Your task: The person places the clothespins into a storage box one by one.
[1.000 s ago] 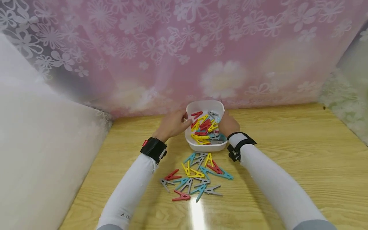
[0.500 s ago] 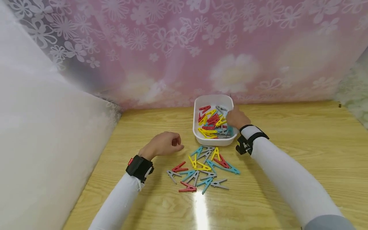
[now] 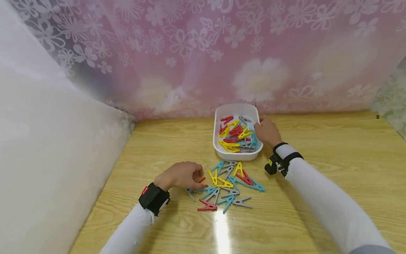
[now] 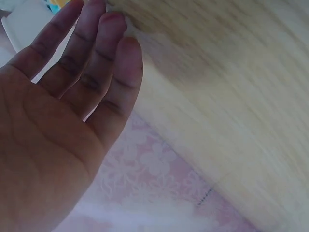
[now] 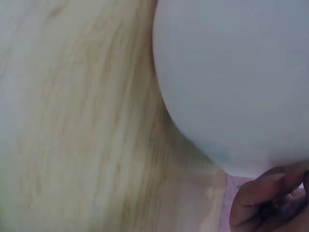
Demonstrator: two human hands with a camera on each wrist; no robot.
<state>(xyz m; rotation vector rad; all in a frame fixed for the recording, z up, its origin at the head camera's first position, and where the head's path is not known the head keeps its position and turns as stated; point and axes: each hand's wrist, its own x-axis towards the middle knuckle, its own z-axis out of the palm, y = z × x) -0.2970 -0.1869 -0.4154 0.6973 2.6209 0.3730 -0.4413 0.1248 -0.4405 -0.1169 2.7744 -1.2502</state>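
Clothespins (image 3: 227, 185) lay at the frame's lower centre, the left hand (image 3: 182, 175) at their edge, thumb and fingers parted, while the right hand (image 3: 268, 132) pinched the white bin (image 3: 237, 156), presumably steadying it.

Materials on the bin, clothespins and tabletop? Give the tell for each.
White bin: likely molded plastic, smooth and low-gloss; rounded corners, no visible seams.
Clothespins: probably hard plastic, since each is one solid color; finish too small to judge.
Tabletop: wood or wood-look laminate, can't tell which; visible grain, and the bright reflection suggests a glossy surface.
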